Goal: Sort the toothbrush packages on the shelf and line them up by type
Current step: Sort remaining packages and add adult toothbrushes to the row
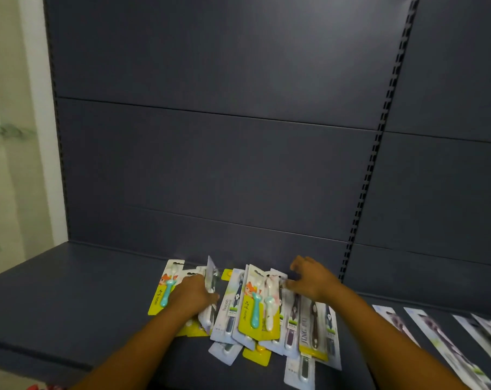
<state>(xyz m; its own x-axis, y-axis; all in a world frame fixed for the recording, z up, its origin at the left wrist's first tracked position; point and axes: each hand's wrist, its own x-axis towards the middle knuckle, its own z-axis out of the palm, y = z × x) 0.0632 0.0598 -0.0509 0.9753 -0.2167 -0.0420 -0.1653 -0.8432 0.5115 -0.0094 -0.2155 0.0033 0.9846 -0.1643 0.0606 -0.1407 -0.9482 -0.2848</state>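
A heap of toothbrush packs [255, 311] lies mid-shelf [69, 291]. The left hand [192, 296] grips a pale pack [212, 280], tilting it up. The right hand [309, 280] hovers with fingers loosely curled, holding nothing. More packs [441, 336] lie in a row at right

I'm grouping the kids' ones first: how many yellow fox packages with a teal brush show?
2: one fox package left of the left hand, another mid-pile. More may be hidden.
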